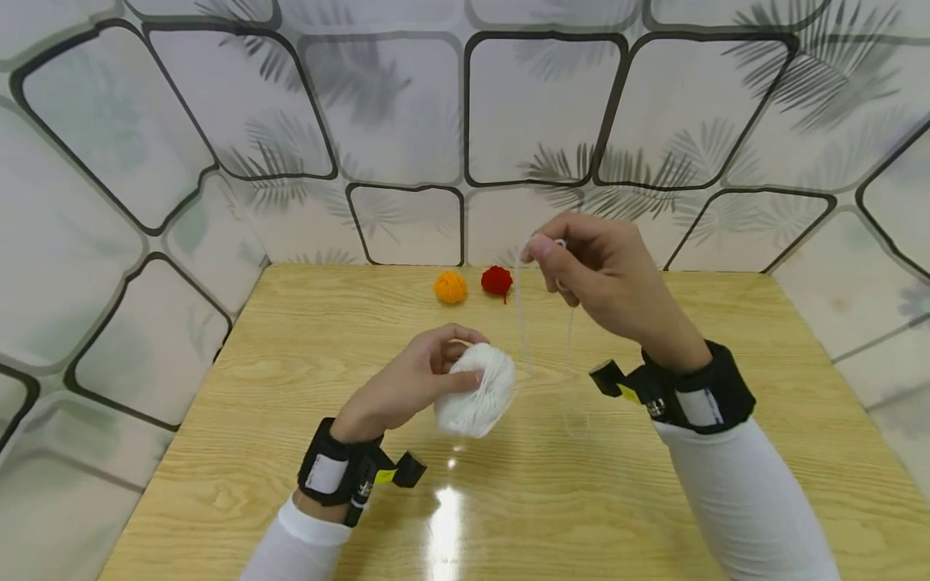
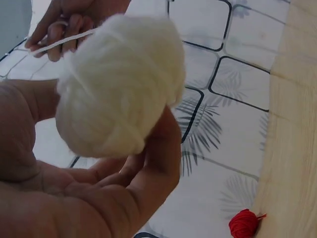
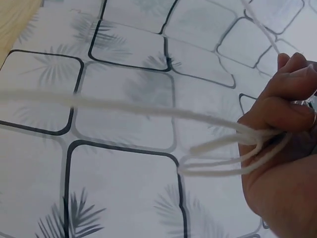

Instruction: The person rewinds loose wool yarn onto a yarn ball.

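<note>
My left hand holds a white ball of yarn over the table, thumb on its near side and fingers behind it. In the left wrist view the fingers curl under the ball. Higher and to the right, my right hand pinches a white yarn strand between thumb and forefinger. This strand drops toward the ball. More yarn loops run through the curled fingers in the right wrist view, and a loose length hangs below that hand.
An orange yarn ball and a red yarn ball, with a short tail, sit at the back of the wooden table. A patterned cloth backdrop rises behind the table's far edge. Each wrist wears a black strap with a small camera.
</note>
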Motion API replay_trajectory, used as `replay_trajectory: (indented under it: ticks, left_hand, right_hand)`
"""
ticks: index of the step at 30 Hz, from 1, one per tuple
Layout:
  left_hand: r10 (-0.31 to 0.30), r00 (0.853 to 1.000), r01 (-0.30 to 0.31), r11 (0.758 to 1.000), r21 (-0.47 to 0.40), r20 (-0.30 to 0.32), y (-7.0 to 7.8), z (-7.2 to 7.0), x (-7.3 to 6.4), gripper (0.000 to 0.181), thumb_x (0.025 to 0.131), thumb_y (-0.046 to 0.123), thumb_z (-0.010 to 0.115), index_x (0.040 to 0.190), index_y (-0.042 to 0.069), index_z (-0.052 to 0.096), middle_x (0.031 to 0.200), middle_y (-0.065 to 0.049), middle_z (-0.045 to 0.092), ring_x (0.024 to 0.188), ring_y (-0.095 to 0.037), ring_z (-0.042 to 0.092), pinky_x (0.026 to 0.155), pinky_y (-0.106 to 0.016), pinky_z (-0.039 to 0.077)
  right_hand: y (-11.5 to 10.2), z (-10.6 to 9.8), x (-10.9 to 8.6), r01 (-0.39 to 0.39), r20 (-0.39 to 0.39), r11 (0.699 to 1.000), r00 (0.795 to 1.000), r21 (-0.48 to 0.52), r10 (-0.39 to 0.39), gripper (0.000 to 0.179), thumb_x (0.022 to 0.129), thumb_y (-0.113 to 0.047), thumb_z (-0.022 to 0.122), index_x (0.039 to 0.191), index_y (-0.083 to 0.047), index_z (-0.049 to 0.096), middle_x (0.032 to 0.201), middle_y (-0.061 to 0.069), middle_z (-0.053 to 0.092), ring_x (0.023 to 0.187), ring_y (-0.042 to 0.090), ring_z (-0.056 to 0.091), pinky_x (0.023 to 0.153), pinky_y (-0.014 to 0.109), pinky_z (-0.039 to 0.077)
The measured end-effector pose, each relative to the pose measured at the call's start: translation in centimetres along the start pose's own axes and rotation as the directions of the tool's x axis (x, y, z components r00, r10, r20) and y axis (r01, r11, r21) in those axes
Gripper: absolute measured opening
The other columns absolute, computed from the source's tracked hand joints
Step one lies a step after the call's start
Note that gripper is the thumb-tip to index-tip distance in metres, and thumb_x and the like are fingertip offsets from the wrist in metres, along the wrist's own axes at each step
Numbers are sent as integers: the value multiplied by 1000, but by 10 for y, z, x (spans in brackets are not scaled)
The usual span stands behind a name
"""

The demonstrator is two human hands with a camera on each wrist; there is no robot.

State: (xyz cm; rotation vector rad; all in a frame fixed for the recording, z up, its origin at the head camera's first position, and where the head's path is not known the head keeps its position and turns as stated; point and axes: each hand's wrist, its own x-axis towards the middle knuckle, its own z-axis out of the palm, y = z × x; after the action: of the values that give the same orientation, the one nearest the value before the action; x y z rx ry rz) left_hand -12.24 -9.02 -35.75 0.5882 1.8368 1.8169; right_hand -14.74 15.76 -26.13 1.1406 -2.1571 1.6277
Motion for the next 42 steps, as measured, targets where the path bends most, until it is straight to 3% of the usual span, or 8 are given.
replay_trajectory:
  ticks: [7, 20, 23, 28, 32, 35, 38, 42]
  left_hand:
    - [9, 964, 25, 992, -124, 267, -9, 5, -7, 38, 97, 0, 63, 132, -5, 47, 116, -12, 66, 92, -19, 65, 75, -29, 58]
    - [271, 951, -308, 877, -368, -150, 10, 7, -15, 29, 93, 1, 66, 117, 6, 50, 111, -8, 62, 97, -18, 63, 78, -29, 58]
    - [262, 899, -376, 873, -311, -350, 18, 9, -7, 27, 92, -6, 60, 114, 4, 49, 112, -10, 60, 100, -19, 63, 80, -30, 58]
    - [292, 741, -427, 900, -89, -605, 20, 10, 13, 27, 90, -10, 65, 110, -1, 50, 109, -12, 60, 97, -19, 63, 81, -28, 56]
    - [382, 639, -386, 910, 151, -668, 9, 7, 27, 31, 88, -6, 71, 112, -4, 50, 110, -15, 59, 95, -22, 60, 78, -29, 56]
    - [476, 607, -327, 879, 346, -637, -2, 2, 33, 34, 88, -3, 71, 115, -5, 50, 113, -18, 58, 99, -27, 59, 81, -37, 55]
    - [531, 625, -246, 830, 501, -572, -10, -4, 35, 34, 88, -2, 72, 115, -3, 52, 115, -19, 59, 103, -31, 60, 82, -45, 54]
    - [460, 780, -156, 799, 581, -424, -16, -10, 30, 31, 88, -2, 72, 114, -1, 57, 114, -18, 63, 104, -32, 62, 82, -46, 56]
  right_hand:
    - [36, -5, 13, -169, -15, 984, 985, 53, 170, 19, 106, -11, 55, 97, 1, 67, 67, 12, 49, 55, 20, 42, 48, 30, 36]
    - [102, 29, -49, -426, 128, 905, 898, 13, 421, 22, 107, -15, 53, 99, -2, 69, 71, 14, 53, 54, 15, 44, 48, 26, 39]
    - [100, 47, -65, -415, 177, 909, 892, -45, 416, 20, 107, -14, 54, 97, -6, 70, 72, 8, 57, 55, 13, 48, 48, 25, 40]
    - [83, 73, -88, -332, 265, 935, 897, -122, 353, 19, 107, -17, 54, 96, -13, 69, 72, -4, 57, 58, 8, 49, 50, 24, 42]
    - [68, 83, -100, -283, 315, 946, 894, -157, 320, 22, 108, -26, 52, 91, -19, 64, 66, -11, 48, 55, 3, 42, 50, 21, 37]
    - [56, 82, -106, -282, 324, 940, 886, -192, 332, 24, 108, -32, 51, 89, -23, 63, 64, -13, 42, 53, 1, 39, 50, 20, 36]
    - [43, 77, -109, -283, 318, 936, 885, -207, 339, 25, 108, -32, 52, 86, -24, 61, 63, -15, 40, 53, 0, 38, 50, 20, 36]
    - [29, 59, -104, -249, 289, 958, 915, -141, 281, 22, 107, -21, 55, 86, -23, 62, 65, -13, 41, 53, 0, 36, 47, 22, 35]
